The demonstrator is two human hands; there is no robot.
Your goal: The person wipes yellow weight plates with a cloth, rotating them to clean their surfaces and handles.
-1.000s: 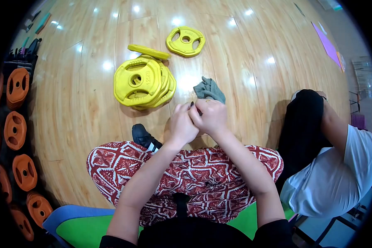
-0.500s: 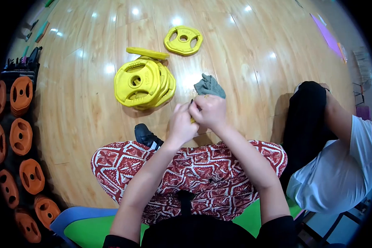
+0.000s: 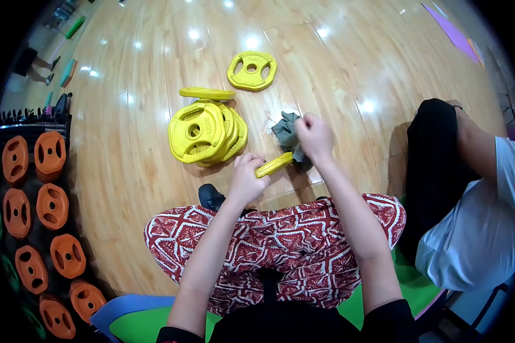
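A yellow weight plate (image 3: 274, 165) is held on edge above the floor in front of my knees. My left hand (image 3: 247, 178) grips its left end with the fingers wrapped round. At the plate's right end, my right hand (image 3: 315, 137) is closed on a grey-green cloth (image 3: 286, 130), part of which hangs down against the plate. A stack of yellow weight plates (image 3: 197, 132) stands on the floor beyond my left hand. One more plate leans on edge behind the stack (image 3: 207, 93), and another lies flat farther off (image 3: 252, 71).
Orange weight plates (image 3: 52, 206) fill a rack along the left. To my right sits another person in a white shirt (image 3: 469, 240) and black trousers. Under me is a green mat (image 3: 149, 326) with a blue edge. A purple mat (image 3: 452, 33) lies at the far right.
My hands have moved apart; the right one shifted right with the cloth, and the yellow plate between them now shows. The view has also tilted slightly.
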